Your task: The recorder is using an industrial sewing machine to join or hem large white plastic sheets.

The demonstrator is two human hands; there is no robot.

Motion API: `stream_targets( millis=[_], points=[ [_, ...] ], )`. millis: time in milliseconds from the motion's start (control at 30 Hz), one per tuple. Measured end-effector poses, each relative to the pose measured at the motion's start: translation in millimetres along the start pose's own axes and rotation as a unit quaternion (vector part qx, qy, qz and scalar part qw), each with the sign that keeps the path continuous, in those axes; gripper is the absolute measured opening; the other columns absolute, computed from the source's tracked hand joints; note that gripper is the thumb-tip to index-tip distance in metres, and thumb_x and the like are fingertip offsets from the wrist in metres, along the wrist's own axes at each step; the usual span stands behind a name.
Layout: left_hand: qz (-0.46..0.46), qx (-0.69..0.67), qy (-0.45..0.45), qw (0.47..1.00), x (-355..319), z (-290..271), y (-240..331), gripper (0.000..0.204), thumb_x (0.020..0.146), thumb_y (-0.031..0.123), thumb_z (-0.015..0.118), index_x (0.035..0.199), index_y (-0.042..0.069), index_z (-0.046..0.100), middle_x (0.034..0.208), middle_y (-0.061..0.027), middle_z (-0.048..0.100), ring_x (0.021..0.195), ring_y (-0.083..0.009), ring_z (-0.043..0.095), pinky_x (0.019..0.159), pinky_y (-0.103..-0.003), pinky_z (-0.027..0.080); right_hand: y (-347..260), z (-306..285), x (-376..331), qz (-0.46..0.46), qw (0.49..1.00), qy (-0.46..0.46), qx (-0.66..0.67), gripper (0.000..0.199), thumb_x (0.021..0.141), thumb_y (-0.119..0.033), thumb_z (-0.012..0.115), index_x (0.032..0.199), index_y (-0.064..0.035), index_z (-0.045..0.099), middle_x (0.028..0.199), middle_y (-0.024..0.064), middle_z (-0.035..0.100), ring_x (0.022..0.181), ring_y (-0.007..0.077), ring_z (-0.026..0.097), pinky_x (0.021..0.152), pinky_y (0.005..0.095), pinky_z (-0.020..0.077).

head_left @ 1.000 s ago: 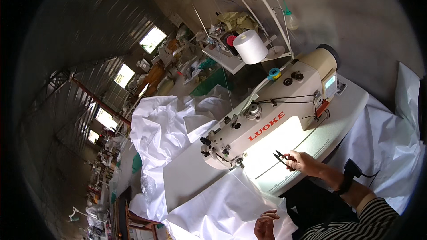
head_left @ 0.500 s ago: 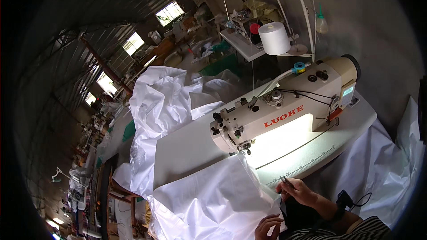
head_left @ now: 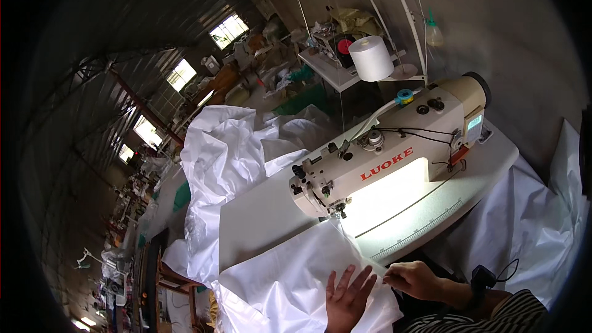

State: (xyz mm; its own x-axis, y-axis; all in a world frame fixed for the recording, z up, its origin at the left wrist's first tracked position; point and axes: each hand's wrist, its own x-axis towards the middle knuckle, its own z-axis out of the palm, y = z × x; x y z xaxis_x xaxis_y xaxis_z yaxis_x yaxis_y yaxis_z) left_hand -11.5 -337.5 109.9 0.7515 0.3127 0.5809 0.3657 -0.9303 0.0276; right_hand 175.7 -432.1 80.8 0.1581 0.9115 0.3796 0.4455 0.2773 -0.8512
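White shiny fabric lies over the front of the sewing machine table, with its far corner under the needle area of the sewing machine. My left hand rests on the fabric near its right edge, palm down, its fingers spread. Just to the right, my right hand is closed, thumb and fingertips together beside the fabric's edge. Whatever it holds is hidden by its fingers. A lamp under the machine's arm lights the bed brightly.
A white thread cone stands behind the machine. More white fabric is heaped beyond the table's left side and hangs at the right. A ruler strip runs along the table's front edge. An oil bottle hangs on the wall.
My left hand has moved up and left onto the fabric, fingers now spread. My right hand has turned and lowered slightly; the dark, snips-like tool at its fingertips no longer shows. The view has shifted slightly.
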Motion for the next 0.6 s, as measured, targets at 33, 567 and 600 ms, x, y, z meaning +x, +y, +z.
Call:
stream_targets(
  millis=[33, 567, 600],
  points=[
    [-0.001, -0.001, 0.000, 1.000, 9, -1, -6, 0.015, 0.087, 0.021, 0.067, 0.102, 0.019, 0.067, 0.109, 0.0000, 0.065, 0.114, -0.0205, 0.059, 0.106, -0.053, 0.036, -3, -5, -1, 0.001, 1.000, 0.010, -0.002, 0.022, 0.092, -0.024, 0.066, 0.088, -0.0025, 0.063, 0.077, 0.0140, 0.065, 0.069, 0.0342, 0.065, 0.059, 0.0379, 0.0516],
    [0.014, -0.087, -0.037, 0.995, 44, 6, -17, 0.019, 0.072, 0.012, 0.079, 0.086, 0.013, 0.067, 0.083, 0.0008, 0.064, 0.077, -0.0187, 0.064, 0.065, -0.035, 0.046, 3, -20, 29, -0.081, 0.942, -0.011, -0.325, 0.034, 0.092, -0.040, 0.063, 0.077, -0.0102, 0.054, 0.067, 0.0060, 0.058, 0.055, 0.0225, 0.062, 0.050, 0.0347, 0.0491],
    [0.005, -0.081, -0.036, 0.996, 42, 6, -18, 0.018, 0.072, 0.012, 0.080, 0.085, 0.013, 0.067, 0.082, 0.0007, 0.065, 0.076, -0.0192, 0.064, 0.065, -0.035, 0.046, 8, -21, 27, -0.084, 0.933, -0.033, -0.349, 0.036, 0.092, -0.042, 0.062, 0.074, -0.0112, 0.053, 0.064, 0.0052, 0.057, 0.053, 0.0217, 0.061, 0.049, 0.0346, 0.0487]
  ],
)
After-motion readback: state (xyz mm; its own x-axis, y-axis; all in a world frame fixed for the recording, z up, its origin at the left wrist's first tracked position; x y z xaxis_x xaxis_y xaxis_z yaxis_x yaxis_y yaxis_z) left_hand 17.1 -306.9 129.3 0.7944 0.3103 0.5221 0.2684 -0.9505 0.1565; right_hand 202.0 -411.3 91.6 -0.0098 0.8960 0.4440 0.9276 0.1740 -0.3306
